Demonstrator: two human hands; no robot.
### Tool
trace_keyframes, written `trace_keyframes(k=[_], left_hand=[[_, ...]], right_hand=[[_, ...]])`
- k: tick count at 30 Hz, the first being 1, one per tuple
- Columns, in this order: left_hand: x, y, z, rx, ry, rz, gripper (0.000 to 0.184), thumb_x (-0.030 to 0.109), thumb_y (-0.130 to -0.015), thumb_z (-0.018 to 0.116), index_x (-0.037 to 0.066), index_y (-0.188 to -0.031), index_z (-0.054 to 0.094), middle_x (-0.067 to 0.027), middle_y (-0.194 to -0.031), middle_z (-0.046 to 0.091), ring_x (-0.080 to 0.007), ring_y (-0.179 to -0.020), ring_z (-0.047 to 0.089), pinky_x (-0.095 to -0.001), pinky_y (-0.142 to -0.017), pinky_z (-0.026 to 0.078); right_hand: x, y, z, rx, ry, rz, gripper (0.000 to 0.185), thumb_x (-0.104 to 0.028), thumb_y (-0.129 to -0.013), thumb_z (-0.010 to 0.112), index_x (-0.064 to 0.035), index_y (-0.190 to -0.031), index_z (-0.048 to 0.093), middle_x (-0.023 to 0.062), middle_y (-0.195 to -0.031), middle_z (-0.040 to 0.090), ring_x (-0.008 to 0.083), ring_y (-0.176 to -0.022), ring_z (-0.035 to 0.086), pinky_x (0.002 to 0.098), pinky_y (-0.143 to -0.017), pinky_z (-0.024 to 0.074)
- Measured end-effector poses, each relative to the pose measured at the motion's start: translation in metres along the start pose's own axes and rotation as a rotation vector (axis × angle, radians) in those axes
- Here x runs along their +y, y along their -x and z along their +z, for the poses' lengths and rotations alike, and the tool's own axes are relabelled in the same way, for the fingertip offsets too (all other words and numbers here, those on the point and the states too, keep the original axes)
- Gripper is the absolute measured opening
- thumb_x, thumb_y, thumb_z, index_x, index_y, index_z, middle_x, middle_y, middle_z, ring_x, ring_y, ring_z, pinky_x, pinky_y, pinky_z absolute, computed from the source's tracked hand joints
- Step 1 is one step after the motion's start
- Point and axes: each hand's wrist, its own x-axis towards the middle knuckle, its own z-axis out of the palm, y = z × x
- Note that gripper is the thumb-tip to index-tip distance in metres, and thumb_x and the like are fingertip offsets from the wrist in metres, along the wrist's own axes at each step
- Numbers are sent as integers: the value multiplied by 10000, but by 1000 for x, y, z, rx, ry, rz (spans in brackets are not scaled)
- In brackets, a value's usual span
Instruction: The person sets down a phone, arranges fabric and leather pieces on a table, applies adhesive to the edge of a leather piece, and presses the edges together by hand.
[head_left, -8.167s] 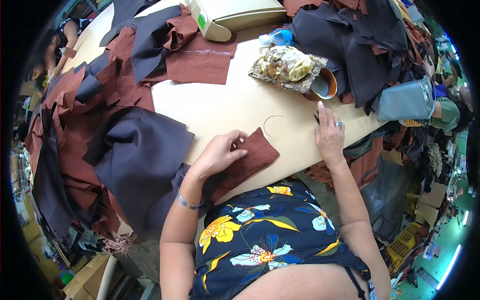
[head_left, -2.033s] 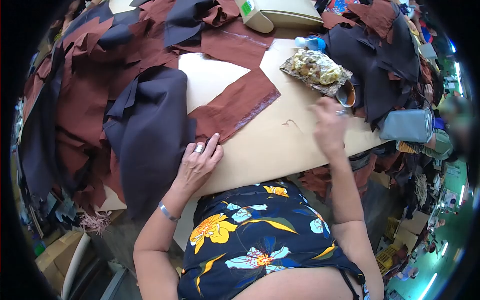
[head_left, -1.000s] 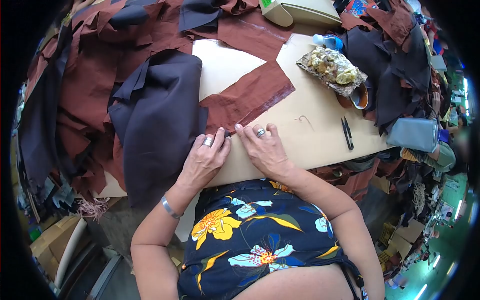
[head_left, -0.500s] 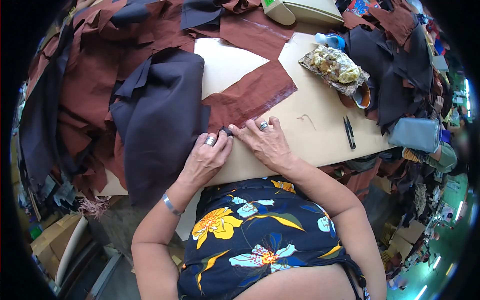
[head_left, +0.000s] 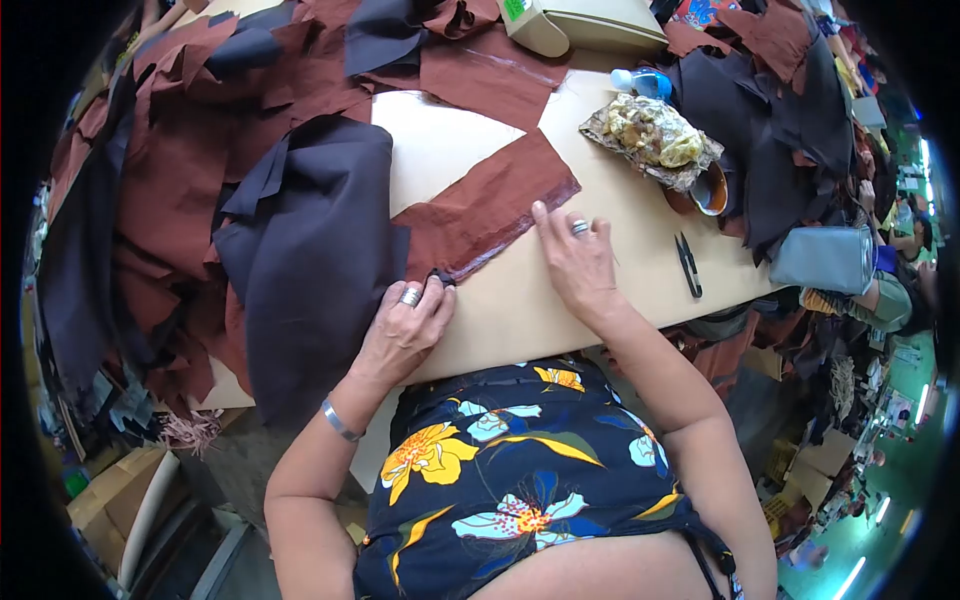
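Note:
A reddish-brown cloth strip (head_left: 490, 195) lies slantwise on the cream tabletop (head_left: 510, 320), with a pale, shiny band along its lower right edge. At the strip's lower left end, my left hand (head_left: 408, 320) pinches a small dark bit of cloth with the brown edge. My right hand (head_left: 580, 255) is at the strip's upper right end, its index fingertip near the banded edge and its fingers apart, holding nothing. A large dark cloth (head_left: 315, 260) lies left of my left hand. Black thread snips (head_left: 688, 265) rest on the table to the right of my right hand.
A lumpy yellowish mass (head_left: 655, 135) on a crusted board sits beside an orange-rimmed bowl (head_left: 711, 190) and a bottle (head_left: 642, 82). Brown and dark cloth piles (head_left: 170, 200) cover the left. A cardboard box (head_left: 590, 22) stands behind; a grey pouch (head_left: 822, 260) is at the right.
My right hand has left the pinched spot beside my left hand and moved up and right along the strip's edge. The snips were put down earlier. My left hand stays at the lower end.

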Motion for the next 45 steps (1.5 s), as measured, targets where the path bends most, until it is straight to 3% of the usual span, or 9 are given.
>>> trace_keyframes(k=[6, 11, 17, 24, 29, 33, 36, 42, 45], left_hand=[[0, -1, -2, -26, -1, -1, 344, 99, -758, 526, 30, -1091, 572, -136, -1056, 549, -223, -852, 563, -363, -811, 438], [5, -1, -9, -40, -4, -70, 352, 106, -782, 516, 46, -1126, 560, -127, -1077, 546, -220, -884, 567, -365, -808, 442], [-11, 7, -71, -128, 48, -386, 688, 130, -647, 703, 161, -1290, 460, -94, -1393, 363, -319, -1297, 312, -551, -1014, 254], [-64, -3, -25, -199, 48, -347, 154, 101, -750, 591, 82, -887, 522, -100, -940, 538, -299, -855, 601, -435, -690, 506], [-131, -62, -67, 535, 559, -791, 235, 166, -845, 586, -8, -1000, 557, -243, -970, 593, -421, -932, 562, -436, -785, 452], [-182, -86, -101, 874, 1013, -903, 353, 276, -893, 591, 17, -1130, 551, -57, -988, 616, -142, -848, 589, -282, -766, 477], [-170, -95, -133, 1042, 1455, -837, 297, 267, -912, 564, 36, -1098, 555, -77, -987, 621, -189, -798, 621, -332, -685, 522], [-186, -98, -134, 1108, 1567, -1001, 353, 297, -932, 524, -47, -990, 577, -113, -869, 651, -220, -689, 639, -343, -638, 532], [-172, -102, -143, 1107, 1568, -1005, 368, 302, -931, 522, -48, -1030, 583, -122, -928, 652, -231, -783, 642, -342, -710, 527]], right_hand=[[-30, 9, -11, 40, -245, -232, 455, -128, -816, 488, -110, -1270, 481, 59, -1012, 529, 191, -989, 512, 435, -843, 363], [27, -5, 2, 71, -60, -30, 435, -84, -802, 510, -115, -1237, 515, 49, -1016, 539, 199, -923, 557, 419, -821, 385], [48, -19, 3, 144, -280, 47, 576, 16, -728, 517, -141, -1281, 490, 55, -1026, 543, 216, -941, 539, 419, -847, 353], [28, -17, -22, 396, -623, 112, 689, 70, -689, 475, -63, -1360, 387, 65, -978, 543, 226, -915, 510, 368, -840, 348], [7, -1, -27, 421, -1138, 107, 662, 25, -728, 549, -31, -1361, 365, 89, -1033, 552, 214, -918, 527, 375, -880, 394], [-9, -6, -32, 230, -1598, 173, 810, -18, -795, 562, -87, -1458, 102, 179, -1310, 444, 244, -1140, 488, 376, -998, 359], [-18, -21, -10, 201, -1792, 311, 861, -19, -807, 550, -96, -1461, -5, 202, -1296, 449, 264, -1165, 474, 402, -1007, 358], [-59, -17, -4, 601, -1215, -103, 542, 54, -701, 610, -34, -1209, 441, 216, -1040, 553, 338, -893, 574, 373, -790, 472], [-64, -19, -2, 595, -1263, -216, 590, 117, -683, 591, -58, -1227, 446, 163, -966, 575, 292, -823, 579, 373, -730, 483]])
